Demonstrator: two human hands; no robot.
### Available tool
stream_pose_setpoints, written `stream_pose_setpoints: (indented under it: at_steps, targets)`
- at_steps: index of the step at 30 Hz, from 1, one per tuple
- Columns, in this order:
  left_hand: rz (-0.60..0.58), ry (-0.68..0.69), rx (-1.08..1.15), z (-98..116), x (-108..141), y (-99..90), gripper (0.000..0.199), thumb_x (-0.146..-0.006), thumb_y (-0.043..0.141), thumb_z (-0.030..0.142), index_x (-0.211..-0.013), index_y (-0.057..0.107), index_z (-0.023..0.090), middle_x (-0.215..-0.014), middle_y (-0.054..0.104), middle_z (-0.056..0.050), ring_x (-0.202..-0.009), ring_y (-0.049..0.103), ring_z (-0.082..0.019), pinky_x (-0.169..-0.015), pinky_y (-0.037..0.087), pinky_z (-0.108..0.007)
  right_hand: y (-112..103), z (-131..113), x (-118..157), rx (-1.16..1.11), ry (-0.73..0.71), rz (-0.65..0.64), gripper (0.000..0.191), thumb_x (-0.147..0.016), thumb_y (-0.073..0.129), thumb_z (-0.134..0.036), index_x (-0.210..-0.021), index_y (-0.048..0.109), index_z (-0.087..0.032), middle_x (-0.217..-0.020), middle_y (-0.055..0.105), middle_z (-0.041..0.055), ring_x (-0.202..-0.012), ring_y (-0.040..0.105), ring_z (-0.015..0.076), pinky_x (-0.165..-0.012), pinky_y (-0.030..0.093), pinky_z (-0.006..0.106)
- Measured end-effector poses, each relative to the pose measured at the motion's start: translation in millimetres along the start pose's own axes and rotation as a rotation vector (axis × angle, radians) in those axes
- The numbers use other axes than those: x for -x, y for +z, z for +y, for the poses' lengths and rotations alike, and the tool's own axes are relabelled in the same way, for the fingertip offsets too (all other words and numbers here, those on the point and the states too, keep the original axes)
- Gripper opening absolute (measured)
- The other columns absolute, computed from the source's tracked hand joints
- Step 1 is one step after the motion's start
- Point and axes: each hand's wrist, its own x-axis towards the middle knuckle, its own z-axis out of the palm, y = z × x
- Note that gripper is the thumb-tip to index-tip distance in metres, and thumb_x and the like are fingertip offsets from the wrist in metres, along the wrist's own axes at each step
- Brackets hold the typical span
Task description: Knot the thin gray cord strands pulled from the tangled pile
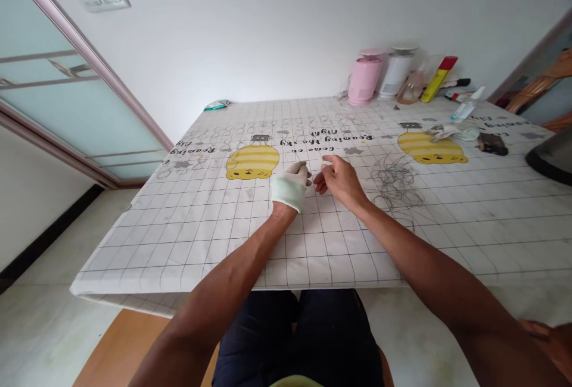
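My left hand [291,183], in a white glove with a pale green cuff, is over the middle of the table with its fingers closed together. Whatever is in its fingers is too small or hidden to make out. Close by on the right is my bare right hand [343,180], its index finger and thumb apart and the other fingers curled toward the glove. I see nothing clearly held in it. Right of that hand lies a loose tangle of thin dark strands [395,181]. Behind both hands, looped thin strands [268,128] lie in rows on the checked tablecloth [210,226].
At the back right stand a pink cylinder-shaped device [365,80], a white one [395,74], a bottle [411,86] and a yellow-red box [439,80]. A crumpled glove [456,131], a dark object [492,143] and a clear bottle [467,106] lie nearer. A green packet [217,105] sits back left.
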Motion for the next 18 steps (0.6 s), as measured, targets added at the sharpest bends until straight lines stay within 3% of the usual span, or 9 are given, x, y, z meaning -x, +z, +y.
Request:
stream_pose_setpoints:
  at_steps: [6, 13, 18]
  targets:
    - [-0.042, -0.019, -0.007, -3.2, -2.5, 2.1, 0.041, -0.099, 0.051, 0.025, -0.13, 0.076, 0.018, -0.095, 0.077, -0.005, -0.074, 0.073, -0.014, -0.067, 0.056, -0.024, 1.9, 5.2, -1.5, 0.076, -0.039, 0.004, 0.04, -0.11, 0.051, -0.038, -0.145, 0.058, -0.018, -0.067, 0.072, 0.002, -0.05, 0.067, 0.019, -0.045, 0.056, 0.03]
    - [-0.059, -0.034, -0.042, -9.8, -5.3, 3.2, 0.043, -0.1, 0.05, 0.025, -0.135, 0.074, 0.017, -0.097, 0.078, -0.005, -0.074, 0.073, -0.013, -0.07, 0.055, -0.024, 2.0, 8.6, -2.4, 0.167, -0.048, 0.016, 0.046, -0.109, 0.05, -0.033, -0.152, 0.053, -0.016, -0.065, 0.07, 0.0006, -0.047, 0.063, 0.0177, -0.042, 0.051, 0.028]
    - [-0.114, -0.035, -0.168, -11.1, -6.0, 3.0, 0.04, -0.1, 0.051, 0.026, -0.128, 0.077, 0.019, -0.093, 0.079, -0.005, -0.075, 0.074, -0.015, -0.071, 0.055, -0.026, -2.4, 15.5, -4.3, 0.347, -0.153, -0.027, 0.04, -0.109, 0.05, -0.036, -0.143, 0.064, -0.019, -0.065, 0.069, 0.0, -0.045, 0.058, 0.0163, -0.046, 0.048, 0.029]
